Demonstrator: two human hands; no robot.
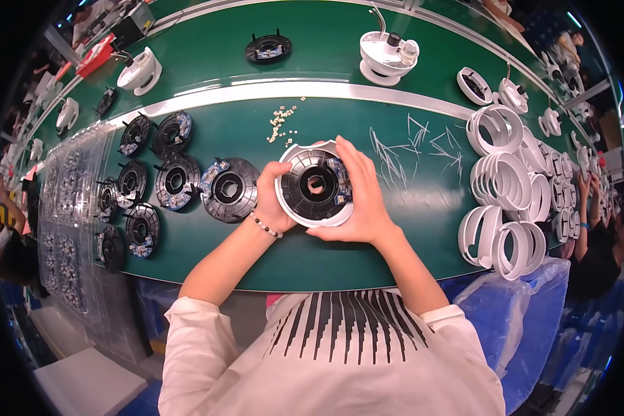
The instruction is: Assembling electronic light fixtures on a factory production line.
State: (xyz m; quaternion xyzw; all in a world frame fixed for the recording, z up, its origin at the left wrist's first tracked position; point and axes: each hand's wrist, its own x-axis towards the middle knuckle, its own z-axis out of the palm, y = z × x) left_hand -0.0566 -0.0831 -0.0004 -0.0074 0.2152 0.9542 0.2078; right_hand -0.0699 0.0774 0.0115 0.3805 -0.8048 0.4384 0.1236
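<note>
Between both hands, above the green table, I hold a white plastic ring housing [321, 220] with a black round disc [299, 182] seated inside it. The disc has a hole in its middle, and a small circuit board [340, 182] shows along its right side. My left hand [273, 197], with a beaded bracelet at the wrist, grips the housing's left side. Curled around the right rim is my right hand [365, 197], fingers over the top and thumb below. Just left of my left hand lies another black disc with circuit boards [230, 188].
Several black discs [177, 182] lie at the left beside clear plastic trays [66, 229]. Small pale pieces [279, 123] and thin white strips [395, 156] are scattered beyond my hands. White rings [496, 184] are stacked at the right. Past a pale rail, white lamp-like units [388, 57] stand on green surface.
</note>
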